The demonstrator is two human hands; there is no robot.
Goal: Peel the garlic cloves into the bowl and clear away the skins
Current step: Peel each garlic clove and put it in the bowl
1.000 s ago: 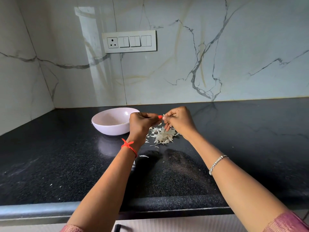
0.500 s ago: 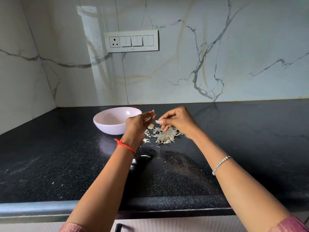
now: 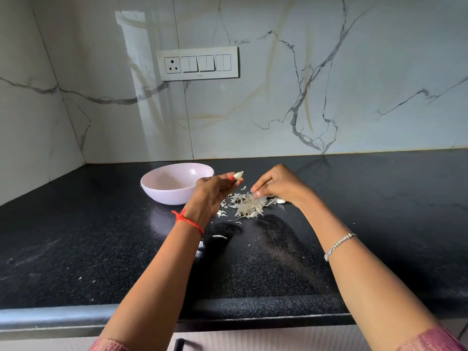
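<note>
The left hand (image 3: pixel 215 191) pinches 1 clove (image 3: pixel 238 175) by its end, just beside the bowl (image 3: pixel 164 196); it should feel light, firm and slick. The right hand (image 3: pixel 278 184), fingers curled, seems to pinch papery skins (image 3: pixel 247 207) at the pile, which likely scatter easily.

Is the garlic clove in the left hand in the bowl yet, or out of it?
Out. The left hand pinches the garlic clove in the air, just right of the bowl and its rim.
</note>
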